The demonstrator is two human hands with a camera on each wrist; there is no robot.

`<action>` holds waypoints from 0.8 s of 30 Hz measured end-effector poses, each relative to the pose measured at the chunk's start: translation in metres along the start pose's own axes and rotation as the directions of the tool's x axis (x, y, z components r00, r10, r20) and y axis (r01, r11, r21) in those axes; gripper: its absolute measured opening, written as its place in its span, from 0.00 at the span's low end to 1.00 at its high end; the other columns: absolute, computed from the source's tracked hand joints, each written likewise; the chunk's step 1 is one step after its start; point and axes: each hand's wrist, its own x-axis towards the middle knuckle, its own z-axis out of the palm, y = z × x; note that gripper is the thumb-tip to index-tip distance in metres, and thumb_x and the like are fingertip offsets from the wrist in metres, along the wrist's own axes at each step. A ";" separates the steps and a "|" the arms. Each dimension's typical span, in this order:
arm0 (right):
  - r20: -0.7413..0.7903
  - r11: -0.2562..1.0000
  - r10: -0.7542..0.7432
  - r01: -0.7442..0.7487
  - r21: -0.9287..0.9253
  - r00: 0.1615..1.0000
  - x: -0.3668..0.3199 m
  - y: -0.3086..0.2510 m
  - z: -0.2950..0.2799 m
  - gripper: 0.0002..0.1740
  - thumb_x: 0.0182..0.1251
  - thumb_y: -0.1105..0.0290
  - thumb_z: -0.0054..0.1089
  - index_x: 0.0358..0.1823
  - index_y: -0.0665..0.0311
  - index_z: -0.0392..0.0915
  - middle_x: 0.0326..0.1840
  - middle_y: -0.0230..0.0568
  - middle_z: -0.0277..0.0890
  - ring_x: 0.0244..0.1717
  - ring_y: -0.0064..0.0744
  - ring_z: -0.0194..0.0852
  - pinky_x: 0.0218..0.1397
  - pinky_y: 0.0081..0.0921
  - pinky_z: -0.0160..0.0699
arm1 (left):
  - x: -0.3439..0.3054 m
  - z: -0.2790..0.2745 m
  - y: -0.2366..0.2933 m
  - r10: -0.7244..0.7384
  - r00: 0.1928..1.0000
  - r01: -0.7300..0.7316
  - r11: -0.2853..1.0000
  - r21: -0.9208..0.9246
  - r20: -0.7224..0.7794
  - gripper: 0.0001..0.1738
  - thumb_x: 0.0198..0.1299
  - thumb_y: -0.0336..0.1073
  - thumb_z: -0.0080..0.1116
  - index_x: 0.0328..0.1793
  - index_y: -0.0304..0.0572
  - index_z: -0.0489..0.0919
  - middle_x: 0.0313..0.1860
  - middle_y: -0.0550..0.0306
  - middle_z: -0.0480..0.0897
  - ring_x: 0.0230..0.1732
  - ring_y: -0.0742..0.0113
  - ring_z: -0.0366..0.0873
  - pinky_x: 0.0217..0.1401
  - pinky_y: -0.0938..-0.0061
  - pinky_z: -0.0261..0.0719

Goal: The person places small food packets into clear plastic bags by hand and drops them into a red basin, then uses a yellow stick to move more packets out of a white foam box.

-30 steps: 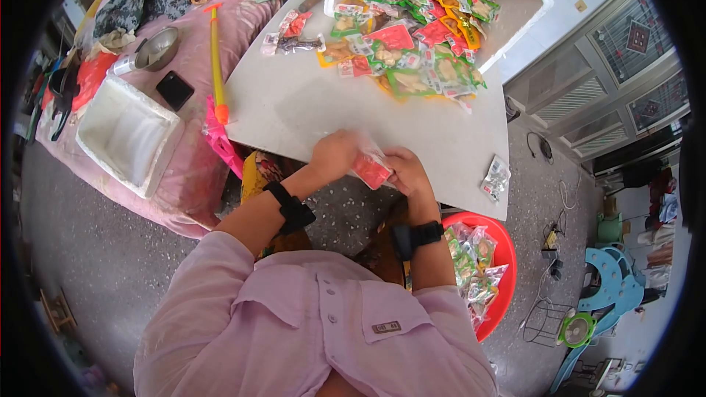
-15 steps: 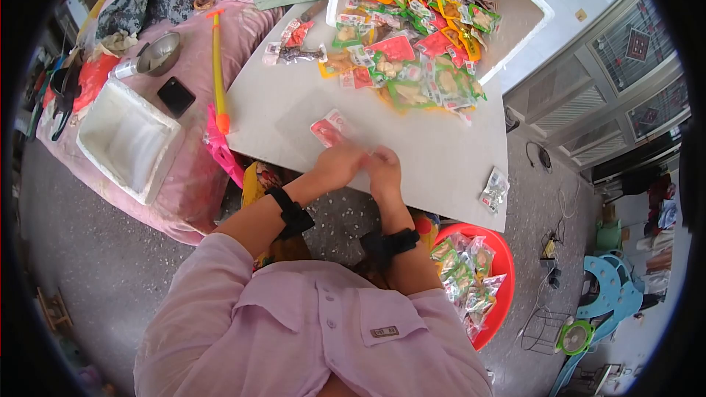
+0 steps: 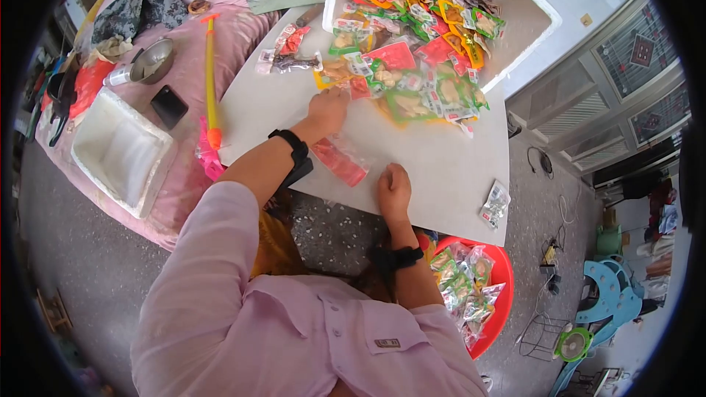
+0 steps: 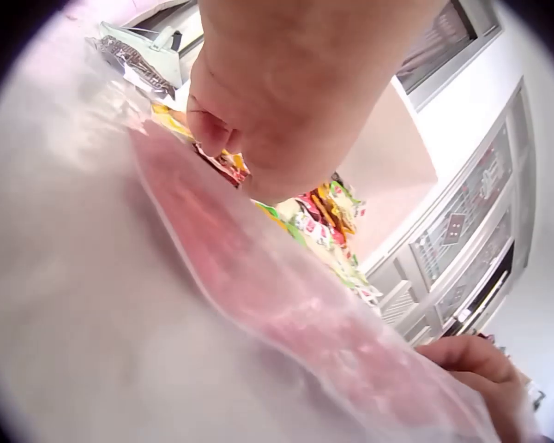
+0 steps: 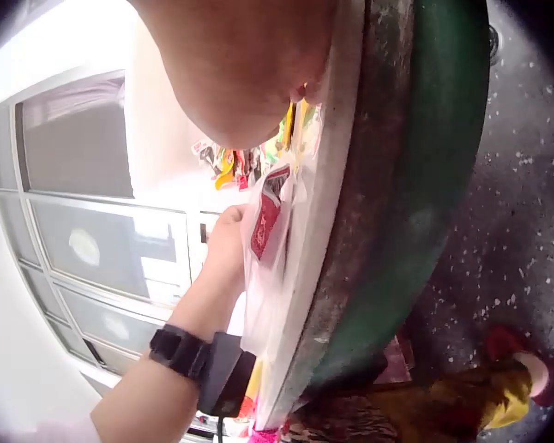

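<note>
My left hand (image 3: 327, 112) reaches over the table to the near edge of a packet pile (image 3: 412, 51). Its fingertips are right at a red-and-white packet (image 3: 358, 88); whether they grip it I cannot tell. Below that wrist, a clear plastic bag with red contents (image 3: 342, 163) lies on the table, spanning the left wrist view as a long pink-red strip (image 4: 258, 277). My right hand (image 3: 395, 190) rests by the table's near edge, fingers loosely curled, beside the bag's right end. Nothing shows in it. Its back fills the top of the right wrist view.
A white foam box (image 3: 526, 40) lies tipped at the back, its packets spilling onto the table (image 3: 441, 169). A silver packet (image 3: 495, 204) lies at the right edge. Below stands a red basin (image 3: 504, 272) of packets. Left is a bed with an empty foam box (image 3: 121, 151).
My hands, earlier together over the clear bag with the red contents, have parted. The left has moved forward to the pile; the right has drawn slightly right and nearer the table edge.
</note>
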 end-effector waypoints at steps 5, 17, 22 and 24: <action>-0.058 0.997 -0.071 0.070 -0.019 0.996 -0.001 0.006 0.003 0.09 0.46 0.79 0.51 0.32 0.68 0.69 0.35 0.52 0.71 0.36 0.51 0.69 0.40 0.37 0.69 | 0.024 0.004 0.000 0.041 0.997 -0.044 0.997 0.058 0.064 0.08 0.45 0.32 0.49 0.33 0.41 0.73 0.32 0.49 0.74 0.30 0.55 0.76 0.29 0.63 0.75; -0.026 0.928 0.256 -0.238 0.287 0.966 -0.007 0.012 0.002 0.07 0.54 0.74 0.49 0.35 0.66 0.69 0.36 0.44 0.72 0.35 0.39 0.71 0.38 0.29 0.70 | 0.000 -0.072 0.016 -0.113 0.991 0.042 0.762 -0.646 -0.070 0.08 0.50 0.25 0.44 0.38 0.36 0.70 0.31 0.51 0.76 0.33 0.63 0.75 0.36 0.73 0.72; 0.551 -0.015 0.551 -0.653 0.758 0.626 0.002 -0.018 -0.032 0.19 0.61 0.58 0.46 0.50 0.59 0.64 0.43 0.41 0.71 0.38 0.38 0.71 0.37 0.27 0.71 | -0.048 -0.111 0.040 -0.001 0.975 0.218 0.189 -0.957 0.222 0.10 0.48 0.20 0.42 0.35 0.38 0.70 0.35 0.59 0.73 0.39 0.73 0.71 0.41 0.77 0.68; 0.754 -0.300 0.213 -0.692 0.656 0.622 -0.004 -0.019 -0.046 0.25 0.61 0.52 0.44 0.55 0.58 0.60 0.47 0.43 0.69 0.41 0.40 0.71 0.37 0.27 0.72 | -0.067 -0.121 0.046 0.129 0.955 0.259 0.086 -0.962 0.268 0.11 0.46 0.19 0.41 0.34 0.39 0.71 0.37 0.60 0.73 0.41 0.73 0.69 0.44 0.78 0.66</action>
